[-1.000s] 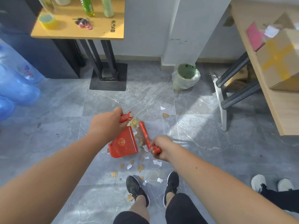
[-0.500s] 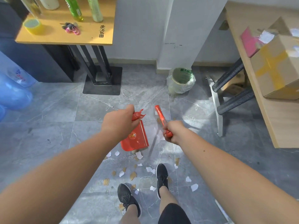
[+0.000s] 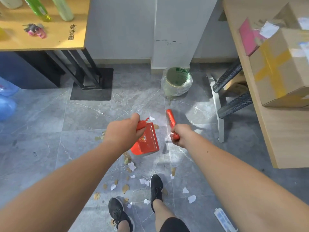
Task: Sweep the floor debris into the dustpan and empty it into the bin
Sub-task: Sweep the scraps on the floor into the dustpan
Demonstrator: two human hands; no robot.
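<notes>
My left hand (image 3: 124,133) grips the handle of a red dustpan (image 3: 147,142), held above the grey tile floor with its mouth tilted down toward me. My right hand (image 3: 181,135) is closed around a red hand brush (image 3: 171,120) that points away, toward the bin. The bin (image 3: 178,81), a small round pail lined with a clear plastic bag, stands against the white pillar ahead. Several white and brown paper scraps (image 3: 132,165) lie on the floor between the dustpan and my black shoes (image 3: 156,186). What is inside the dustpan is hidden.
A wooden table on a black pedestal base (image 3: 91,84) stands at the left, with blue water jugs (image 3: 6,104) beyond. A desk (image 3: 274,114) with a cardboard box (image 3: 284,67) fills the right. Chair legs (image 3: 217,111) stand right of the bin.
Both hands lifted the dustpan and brush off the floor and carried them forward toward the bin. I stepped ahead, leaving scraps behind near my feet.
</notes>
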